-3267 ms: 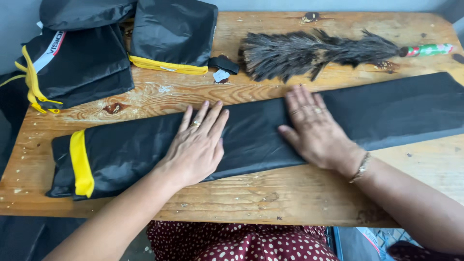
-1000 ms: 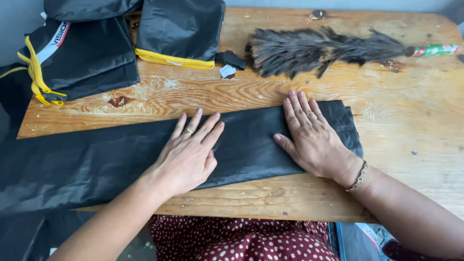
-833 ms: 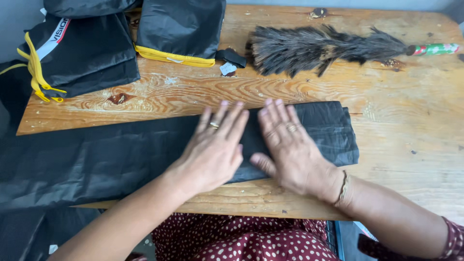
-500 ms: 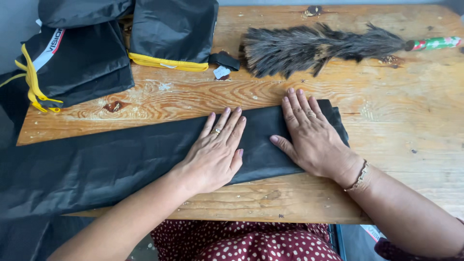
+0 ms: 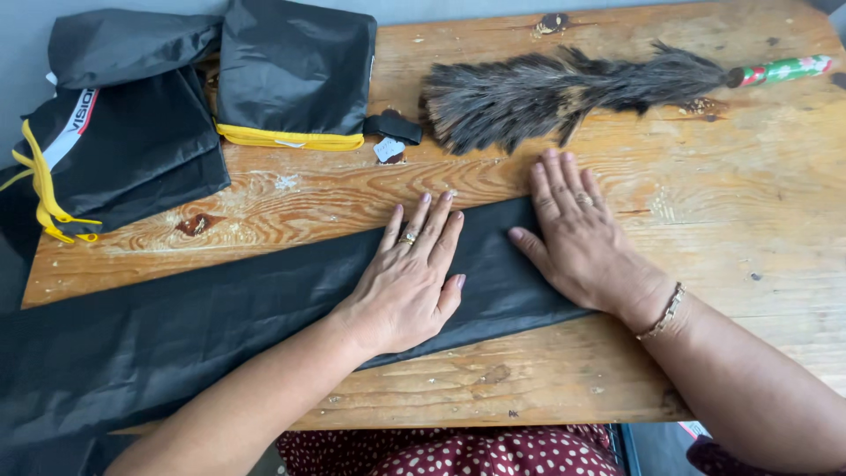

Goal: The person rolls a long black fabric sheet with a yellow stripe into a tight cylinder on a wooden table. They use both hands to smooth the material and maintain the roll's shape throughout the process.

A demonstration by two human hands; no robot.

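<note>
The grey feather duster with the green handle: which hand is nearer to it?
Right. The right hand lies just below the grey feather duster, fingertips near its feathers; the left hand rests lower, further left.

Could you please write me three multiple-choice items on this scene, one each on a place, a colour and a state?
1. Where does the feather duster lie?
A) the table's far side
B) on the floor
C) under the black fabric strip

2. What colour trims the folded black bag?
A) red
B) yellow
C) white

3. How are the left hand and right hand?
A) clenched
B) lifted off
C) flat on the strip

Answers: 1 A, it lies beyond the hands. 2 B, a yellow band edges it. 3 C, both palms press down.
</note>
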